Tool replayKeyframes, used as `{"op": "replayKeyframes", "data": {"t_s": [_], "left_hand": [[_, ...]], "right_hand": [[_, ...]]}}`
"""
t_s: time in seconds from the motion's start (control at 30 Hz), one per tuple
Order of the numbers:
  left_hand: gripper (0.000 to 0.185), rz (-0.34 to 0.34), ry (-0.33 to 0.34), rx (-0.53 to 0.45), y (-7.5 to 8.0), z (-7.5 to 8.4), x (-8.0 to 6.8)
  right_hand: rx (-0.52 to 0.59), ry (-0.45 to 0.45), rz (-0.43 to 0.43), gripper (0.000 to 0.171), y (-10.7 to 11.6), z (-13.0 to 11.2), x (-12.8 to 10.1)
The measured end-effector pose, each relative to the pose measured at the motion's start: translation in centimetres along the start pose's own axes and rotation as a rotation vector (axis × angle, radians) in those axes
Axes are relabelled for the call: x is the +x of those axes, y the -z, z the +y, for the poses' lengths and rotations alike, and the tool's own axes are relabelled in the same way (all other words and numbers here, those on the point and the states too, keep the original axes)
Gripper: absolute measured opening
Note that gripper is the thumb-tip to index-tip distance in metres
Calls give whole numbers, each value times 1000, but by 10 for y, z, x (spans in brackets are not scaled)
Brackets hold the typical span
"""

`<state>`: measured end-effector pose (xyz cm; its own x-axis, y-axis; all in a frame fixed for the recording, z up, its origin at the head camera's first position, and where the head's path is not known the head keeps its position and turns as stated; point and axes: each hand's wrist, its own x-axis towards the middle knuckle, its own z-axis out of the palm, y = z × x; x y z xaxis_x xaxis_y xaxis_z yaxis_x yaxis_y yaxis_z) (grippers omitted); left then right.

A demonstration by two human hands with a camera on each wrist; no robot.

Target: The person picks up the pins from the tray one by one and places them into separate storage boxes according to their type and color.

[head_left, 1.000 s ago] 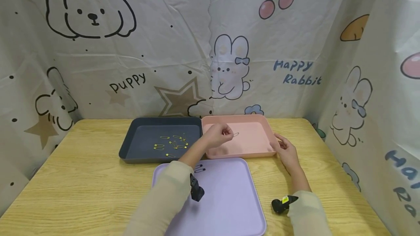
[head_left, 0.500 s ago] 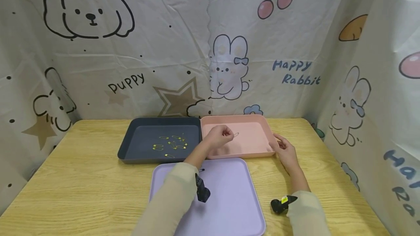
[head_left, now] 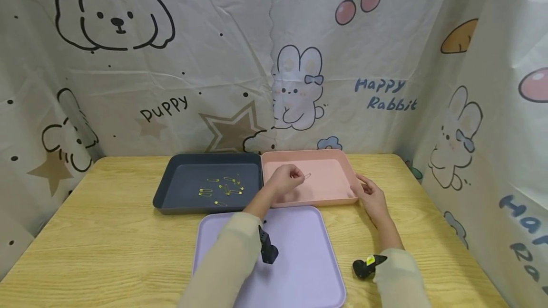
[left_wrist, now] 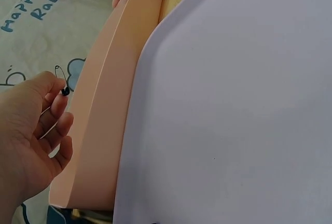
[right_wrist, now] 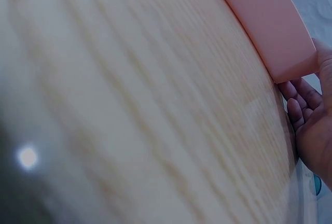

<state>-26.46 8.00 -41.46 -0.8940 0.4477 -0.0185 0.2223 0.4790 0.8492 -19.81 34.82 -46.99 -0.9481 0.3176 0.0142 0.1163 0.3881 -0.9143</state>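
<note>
The left hand (head_left: 286,182) hovered above the pink tray (head_left: 338,197), fingers pinched on a small safety pin (left_wrist: 61,73). The right hand (head_left: 371,197) rested, fingers relaxed, against that tray's right wall. Left of the pink tray, a dark tray (head_left: 171,189) held gold pins (head_left: 222,188). Judged step: depositing the pin; next would call for parting the fingers over the pink tray.
</note>
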Motion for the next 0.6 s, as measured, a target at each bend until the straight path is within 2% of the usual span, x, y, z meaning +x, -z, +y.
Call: {"op": "replayKeyframes", "data": {"t_s": [0.3, 0.6], "left_hand": [[11, 44, 26, 9, -3, -6, 0], [11, 66, 50, -27, -6, -6, 2]], "right_hand": [[-9, -14, 1, 57, 0, 1, 0], [-4, 2, 7, 55, 0, 1, 1]]}}
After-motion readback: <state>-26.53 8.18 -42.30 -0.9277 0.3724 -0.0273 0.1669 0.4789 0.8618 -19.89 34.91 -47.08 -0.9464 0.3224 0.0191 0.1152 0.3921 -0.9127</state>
